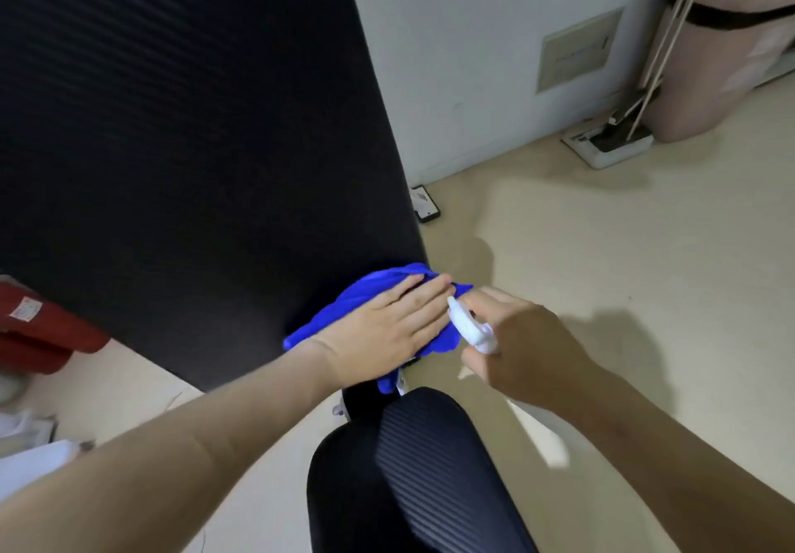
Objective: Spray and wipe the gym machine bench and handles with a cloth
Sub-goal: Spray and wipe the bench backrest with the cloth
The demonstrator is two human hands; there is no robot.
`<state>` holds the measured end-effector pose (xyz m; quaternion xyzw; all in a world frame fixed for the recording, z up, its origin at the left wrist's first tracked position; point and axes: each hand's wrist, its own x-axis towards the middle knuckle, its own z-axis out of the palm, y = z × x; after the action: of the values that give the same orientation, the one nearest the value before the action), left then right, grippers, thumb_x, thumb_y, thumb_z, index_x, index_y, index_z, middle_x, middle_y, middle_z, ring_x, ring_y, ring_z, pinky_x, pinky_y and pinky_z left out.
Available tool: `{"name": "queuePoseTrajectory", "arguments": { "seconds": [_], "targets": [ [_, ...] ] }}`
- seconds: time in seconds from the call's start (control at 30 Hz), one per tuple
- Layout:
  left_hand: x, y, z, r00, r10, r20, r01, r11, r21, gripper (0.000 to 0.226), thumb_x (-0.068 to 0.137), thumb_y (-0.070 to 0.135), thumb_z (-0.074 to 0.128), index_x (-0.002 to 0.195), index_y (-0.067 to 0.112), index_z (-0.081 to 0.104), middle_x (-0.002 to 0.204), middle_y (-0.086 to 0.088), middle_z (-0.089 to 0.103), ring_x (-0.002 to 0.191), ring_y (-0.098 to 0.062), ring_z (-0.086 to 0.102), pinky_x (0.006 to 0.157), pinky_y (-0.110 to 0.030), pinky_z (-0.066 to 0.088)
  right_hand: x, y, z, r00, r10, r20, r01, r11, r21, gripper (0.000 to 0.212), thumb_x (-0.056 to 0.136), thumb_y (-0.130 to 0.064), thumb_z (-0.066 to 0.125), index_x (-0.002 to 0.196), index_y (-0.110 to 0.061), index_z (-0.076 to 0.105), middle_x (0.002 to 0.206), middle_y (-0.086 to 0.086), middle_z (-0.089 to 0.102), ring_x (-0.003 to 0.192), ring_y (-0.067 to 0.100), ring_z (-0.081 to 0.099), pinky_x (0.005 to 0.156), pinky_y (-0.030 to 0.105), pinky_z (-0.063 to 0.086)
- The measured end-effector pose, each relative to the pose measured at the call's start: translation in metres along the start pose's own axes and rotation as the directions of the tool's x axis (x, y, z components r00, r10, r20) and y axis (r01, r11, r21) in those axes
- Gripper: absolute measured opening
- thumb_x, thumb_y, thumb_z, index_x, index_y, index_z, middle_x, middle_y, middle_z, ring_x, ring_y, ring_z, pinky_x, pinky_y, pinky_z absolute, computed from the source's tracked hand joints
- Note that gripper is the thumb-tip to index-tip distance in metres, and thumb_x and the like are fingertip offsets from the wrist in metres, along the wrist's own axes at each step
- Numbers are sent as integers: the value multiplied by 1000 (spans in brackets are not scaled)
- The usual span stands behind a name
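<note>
A large black ribbed bench pad (pixel 193 143) fills the upper left. At its lower right corner lies a bright blue cloth (pixel 365 294). My left hand (pixel 378 328) presses flat on the cloth with straight fingers. Just to the right, my right hand (pixel 516 346) grips a white spray bottle (pixel 469 326); only its nozzle and trigger head show, pointing up-left toward the cloth. A smaller black ribbed seat pad (pixel 413 466) sits below the hands at the bottom centre.
The beige floor (pixel 602 251) spreads to the right. A white wall (pixel 451 57) with a vent panel (pixel 578 51) stands behind. A pink punching bag (pixel 722 57) on a white base (pixel 611 145) stands at top right. Red equipment (pixel 38 328) lies at the left edge.
</note>
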<state>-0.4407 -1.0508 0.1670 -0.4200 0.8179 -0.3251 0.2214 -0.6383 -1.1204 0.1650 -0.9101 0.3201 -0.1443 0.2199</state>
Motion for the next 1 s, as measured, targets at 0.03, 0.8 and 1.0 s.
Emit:
{"name": "queuePoseTrajectory", "arguments": {
  "seconds": [0.03,0.8,1.0],
  "targets": [
    [1,7,4,999,41,8,-41,999,-14,52,89,15,40,141,10,45,148,-13,43,141,-30,34,115,-44,4,-3,0,5,1000,11,-8,-10,999,44,17,68,-28,38,79,-23,50,62,-14,29,54,19,33,45,27,35],
    [-166,-161,-103,500,-805,-318,801,570,-183,61,87,-12,40,143,15,43,150,-13,38,141,-29,28,117,-37,10,12,-171,-34,900,-229,370,288,951,-112,18,91,-38,48,89,-24,36,92,-8,42,76,23,53,73,35,47],
    [-170,-153,-98,552,-770,-319,770,618,-160,44,101,25,34,143,13,43,149,-11,38,140,-26,33,115,-40,17,9,-191,-10,896,-229,381,289,951,-108,11,91,-34,48,94,-25,42,93,-7,43,71,22,50,70,33,46]
  ]
}}
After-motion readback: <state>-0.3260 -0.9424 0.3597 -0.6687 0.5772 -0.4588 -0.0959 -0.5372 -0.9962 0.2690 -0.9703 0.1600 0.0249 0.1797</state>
